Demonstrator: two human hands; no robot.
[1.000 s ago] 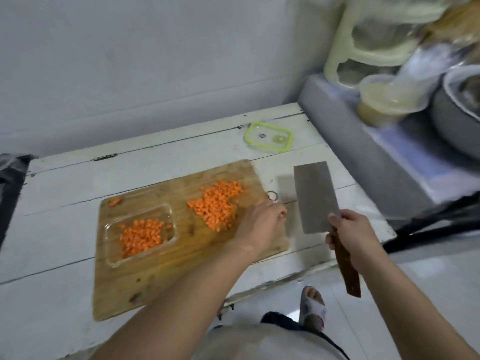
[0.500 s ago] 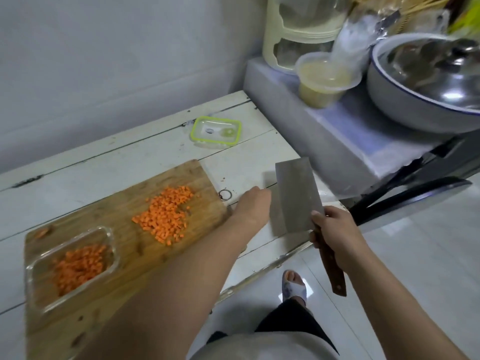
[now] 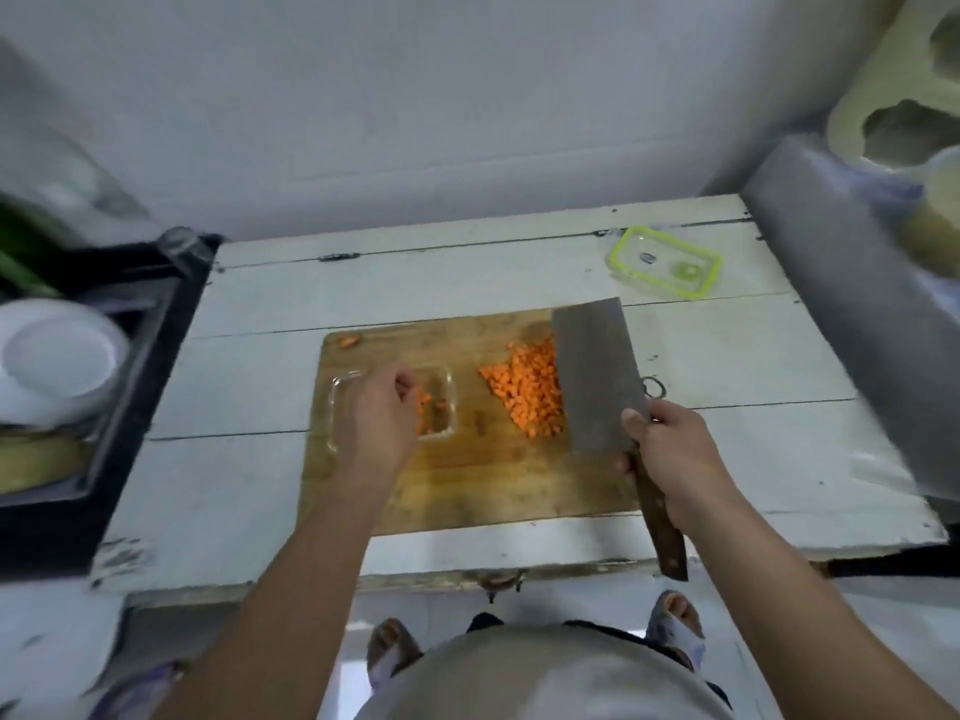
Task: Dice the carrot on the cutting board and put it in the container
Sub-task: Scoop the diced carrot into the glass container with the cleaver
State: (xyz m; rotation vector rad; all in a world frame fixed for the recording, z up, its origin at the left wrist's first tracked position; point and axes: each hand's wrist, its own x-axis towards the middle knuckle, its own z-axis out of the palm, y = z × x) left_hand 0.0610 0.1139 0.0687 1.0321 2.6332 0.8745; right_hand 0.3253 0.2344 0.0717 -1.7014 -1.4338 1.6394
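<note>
A pile of diced carrot (image 3: 530,392) lies on the wooden cutting board (image 3: 483,485). My right hand (image 3: 675,454) grips the wooden handle of a cleaver (image 3: 597,376), whose blade stands against the right side of the pile. A clear glass container (image 3: 447,402) sits on the board's left half with some carrot dice in it. My left hand (image 3: 382,418) hovers over the container with fingers loosely curled, hiding most of it. One stray carrot piece (image 3: 348,341) lies at the board's far left corner.
The container's green-rimmed lid (image 3: 665,267) lies on the white table (image 3: 249,387) at the back right. A grey ledge (image 3: 852,314) with a pale appliance rises on the right. White bowls (image 3: 57,356) sit in a dark rack at the left.
My left hand moved from the board's right edge to above the container. The cleaver moved left from off the board to the carrot pile. The view swung back left over the board.
</note>
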